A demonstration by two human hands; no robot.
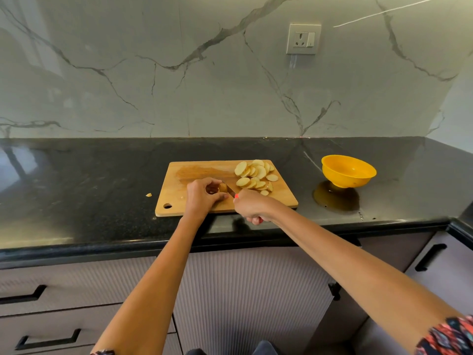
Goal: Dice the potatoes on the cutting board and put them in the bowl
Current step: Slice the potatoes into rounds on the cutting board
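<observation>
On the cutting board (199, 172), the left hand (202, 196) pinched a potato piece (223, 187) while the right hand (252, 207) gripped the knife (230, 192).

potato slices (256, 176) on cutting board (194, 172), bowl (348, 174) right

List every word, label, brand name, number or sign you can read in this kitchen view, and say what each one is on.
None: no readable text shows anywhere in this view.
Wall socket: only pin holes and a switch, no lettering legible.
Yellow bowl: plain, no label visible.
Cutting board: bare wood, no brand mark visible.
Knife: the blade is too small to show any stamp; its handle is hidden in the right hand.
</observation>
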